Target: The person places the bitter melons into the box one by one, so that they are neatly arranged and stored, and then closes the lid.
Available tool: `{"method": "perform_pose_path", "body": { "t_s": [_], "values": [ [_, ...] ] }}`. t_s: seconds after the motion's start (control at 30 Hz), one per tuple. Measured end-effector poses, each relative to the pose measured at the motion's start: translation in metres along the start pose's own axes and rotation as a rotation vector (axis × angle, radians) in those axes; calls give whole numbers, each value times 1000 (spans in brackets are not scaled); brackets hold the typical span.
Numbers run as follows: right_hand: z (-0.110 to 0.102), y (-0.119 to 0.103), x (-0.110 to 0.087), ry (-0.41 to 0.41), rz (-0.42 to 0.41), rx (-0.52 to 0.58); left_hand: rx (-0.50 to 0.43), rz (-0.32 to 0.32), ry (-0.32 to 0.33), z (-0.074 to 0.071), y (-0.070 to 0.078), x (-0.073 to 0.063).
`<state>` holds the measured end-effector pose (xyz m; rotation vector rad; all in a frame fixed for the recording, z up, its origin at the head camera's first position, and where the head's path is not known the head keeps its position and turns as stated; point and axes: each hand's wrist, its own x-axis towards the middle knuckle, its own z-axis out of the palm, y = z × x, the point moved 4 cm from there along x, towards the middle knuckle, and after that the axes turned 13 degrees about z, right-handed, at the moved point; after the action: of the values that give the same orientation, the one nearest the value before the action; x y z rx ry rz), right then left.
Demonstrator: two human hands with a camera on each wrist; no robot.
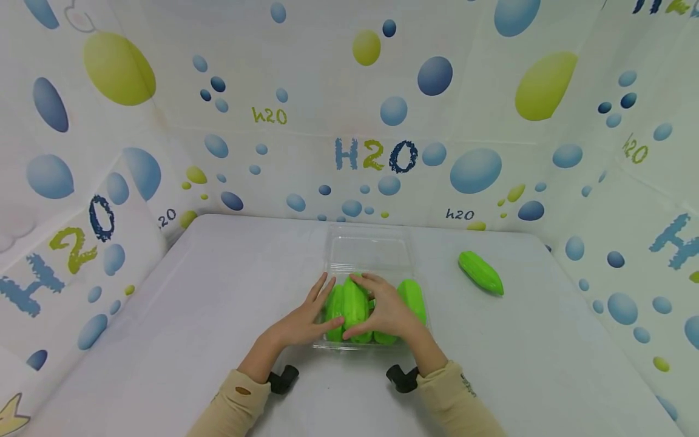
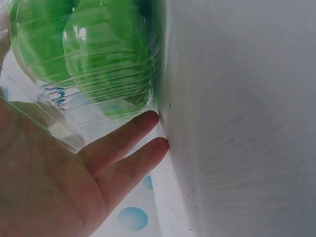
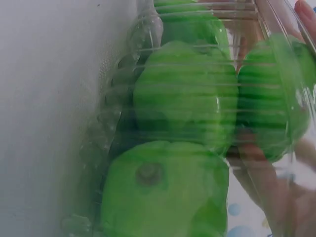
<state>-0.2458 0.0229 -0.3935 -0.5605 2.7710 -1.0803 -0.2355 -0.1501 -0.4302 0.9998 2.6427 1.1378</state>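
A clear plastic clamshell box [image 1: 322,347] stands on the table with several bright green, ridged, cucumber-like vegetables in it. My right hand [image 1: 390,309] reaches over the box and grips one green vegetable [image 1: 356,306], thumb at its near end and fingers at the far end. In the right wrist view this vegetable [image 3: 269,98] sits higher than the others, seen through the box wall. Along the box's left side, my left hand [image 1: 303,321] has its fingers spread, the thumb reaching over the rim. Two straight fingers [image 2: 131,168] touch the tabletop beside the box in the left wrist view.
The box's transparent lid [image 1: 371,249] lies folded back, away from me. Another green vegetable [image 1: 480,273] lies on the white table [image 1: 246,261] to the right. A wall covering [image 1: 306,60] with printed bubbles rises behind the table and on both sides.
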Motion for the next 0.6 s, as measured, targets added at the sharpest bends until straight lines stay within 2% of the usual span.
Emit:
{"method": "perform_pose_path", "body": {
  "t_s": [0.6],
  "values": [
    [7, -6, 5, -16, 48, -55, 18, 6, -10, 0, -1, 0]
  ]
}}
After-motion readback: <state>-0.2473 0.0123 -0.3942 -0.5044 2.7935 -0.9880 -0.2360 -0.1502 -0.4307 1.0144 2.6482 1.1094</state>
